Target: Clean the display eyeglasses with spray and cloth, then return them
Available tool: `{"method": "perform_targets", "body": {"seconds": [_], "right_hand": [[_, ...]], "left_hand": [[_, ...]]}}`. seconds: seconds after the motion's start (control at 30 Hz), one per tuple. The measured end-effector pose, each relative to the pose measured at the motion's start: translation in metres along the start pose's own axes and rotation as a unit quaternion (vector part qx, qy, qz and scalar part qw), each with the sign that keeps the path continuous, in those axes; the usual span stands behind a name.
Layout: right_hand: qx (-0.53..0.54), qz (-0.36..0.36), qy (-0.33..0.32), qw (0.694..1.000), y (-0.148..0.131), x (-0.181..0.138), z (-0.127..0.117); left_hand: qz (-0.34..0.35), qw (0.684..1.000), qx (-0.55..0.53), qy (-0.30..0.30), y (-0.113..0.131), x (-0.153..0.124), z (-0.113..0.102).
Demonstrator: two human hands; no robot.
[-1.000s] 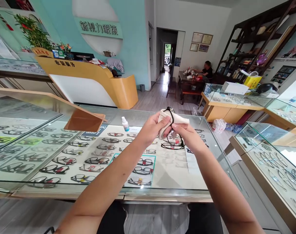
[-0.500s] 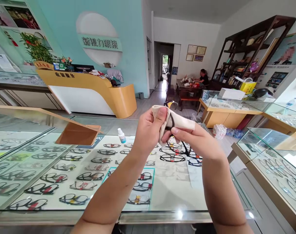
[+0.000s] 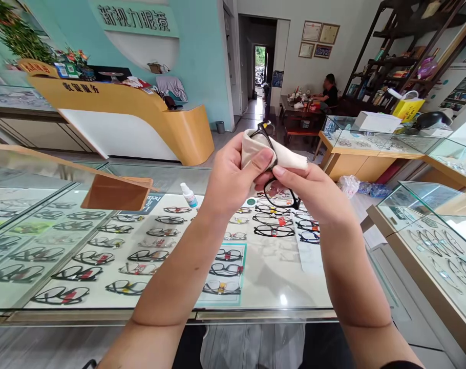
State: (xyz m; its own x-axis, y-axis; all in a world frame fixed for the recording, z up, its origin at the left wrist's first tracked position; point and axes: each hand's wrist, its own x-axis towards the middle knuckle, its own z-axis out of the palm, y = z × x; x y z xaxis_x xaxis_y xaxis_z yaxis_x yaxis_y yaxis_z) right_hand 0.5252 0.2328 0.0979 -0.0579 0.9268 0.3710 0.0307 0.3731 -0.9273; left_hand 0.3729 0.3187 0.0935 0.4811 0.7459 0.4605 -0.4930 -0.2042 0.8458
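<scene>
My left hand (image 3: pixel 231 179) and my right hand (image 3: pixel 312 192) are raised together above a glass display counter (image 3: pixel 256 277). Both pinch a beige cleaning cloth (image 3: pixel 284 156) wrapped around a pair of black-framed glasses (image 3: pixel 279 192). The left thumb presses the cloth onto one lens. The right fingers grip the cloth and frame from the other side. Part of the frame (image 3: pixel 264 130) sticks out above the cloth; the other lens hangs below the fingers.
Rows of spectacle frames (image 3: pixel 102 256) lie under the counter glass. A small white dropper bottle (image 3: pixel 188 195) and a wooden stand (image 3: pixel 118 192) sit on top. More glass cases (image 3: pixel 428 225) stand at right. A person (image 3: pixel 329 95) sits at a far table, beyond a yellow reception desk (image 3: pixel 141 118).
Both hands have lifted the cloth and glasses higher and closer to me. The view has shifted, so the counter sits lower in frame. The grip on the cloth and frame is the same.
</scene>
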Motion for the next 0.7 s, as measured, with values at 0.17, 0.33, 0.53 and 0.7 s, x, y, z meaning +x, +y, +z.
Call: {"method": "perform_targets", "body": {"seconds": [0.17,0.33,0.53,0.7], "right_hand": [[0.023,0.032,0.034,0.999,0.009,0.005,0.001],[0.049,0.028,0.049,0.997,0.018,0.009,-0.001],[0.033,0.009,0.058,0.998,0.019,0.014,0.011],[0.008,-0.007,0.055,0.998,0.020,0.015,0.021]], "left_hand": [[0.001,1.000,0.010,0.016,-0.002,0.008,-0.011],[-0.053,0.996,-0.045,-0.059,-0.002,0.013,-0.021],[0.002,0.998,-0.067,0.007,-0.015,0.013,-0.008],[0.004,0.992,-0.060,0.109,-0.021,0.016,-0.008]]}}
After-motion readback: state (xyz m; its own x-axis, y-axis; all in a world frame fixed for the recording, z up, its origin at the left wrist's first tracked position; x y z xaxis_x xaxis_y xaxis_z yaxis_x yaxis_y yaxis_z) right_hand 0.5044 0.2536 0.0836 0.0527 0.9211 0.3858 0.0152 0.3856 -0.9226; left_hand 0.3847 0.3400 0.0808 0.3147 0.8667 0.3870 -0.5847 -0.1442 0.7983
